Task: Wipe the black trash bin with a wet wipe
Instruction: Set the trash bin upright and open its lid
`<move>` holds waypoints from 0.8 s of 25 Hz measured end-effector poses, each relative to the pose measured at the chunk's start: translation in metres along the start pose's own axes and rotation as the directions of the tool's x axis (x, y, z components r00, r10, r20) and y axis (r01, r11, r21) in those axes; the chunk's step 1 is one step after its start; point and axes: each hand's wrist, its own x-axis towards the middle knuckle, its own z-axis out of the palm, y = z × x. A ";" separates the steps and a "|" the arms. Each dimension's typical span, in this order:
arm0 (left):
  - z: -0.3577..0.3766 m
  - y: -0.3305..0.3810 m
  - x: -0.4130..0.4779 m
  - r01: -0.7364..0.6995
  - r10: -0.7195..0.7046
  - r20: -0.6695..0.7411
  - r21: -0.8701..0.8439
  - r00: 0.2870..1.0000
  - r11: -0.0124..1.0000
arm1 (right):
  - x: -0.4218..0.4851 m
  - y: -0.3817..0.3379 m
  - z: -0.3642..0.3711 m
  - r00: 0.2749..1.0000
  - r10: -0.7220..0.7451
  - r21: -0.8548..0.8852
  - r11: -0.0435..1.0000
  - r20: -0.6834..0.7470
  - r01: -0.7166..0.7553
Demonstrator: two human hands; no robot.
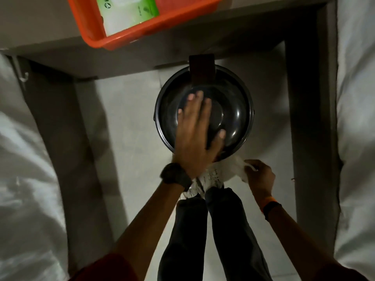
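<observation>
The left hand (pixel 194 134) is laid flat, fingers spread, on the domed lid of the black trash bin (pixel 233 116), while a crumpled white wet wipe (pixel 233 167) is pinched in the closed fingers of the right hand (pixel 259 175), just beside the bin's near rim. The bin is stood on a pale tiled floor (pixel 125 110) in front of the person's shoes, between white bedding (pixel 28 159) on both sides. An orange tray (pixel 154 23) holding a green-and-white wipes packet (pixel 129 11) is seen on a ledge beyond it.
</observation>
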 end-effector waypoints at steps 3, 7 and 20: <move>-0.054 -0.028 -0.015 0.126 -0.164 -0.235 -0.169 0.958 0.977 | -0.011 0.006 -0.011 0.998 -0.033 0.018 0.999 0.051 0.032; -0.101 -0.025 -0.021 0.118 -0.188 -0.291 -0.242 0.938 0.963 | -0.031 -0.023 -0.022 0.994 -0.088 0.115 0.990 0.069 0.080; -0.145 0.010 0.045 -0.038 -0.134 -0.453 -0.350 0.881 0.936 | -0.005 -0.153 0.015 0.906 -0.383 -0.094 0.910 0.183 0.404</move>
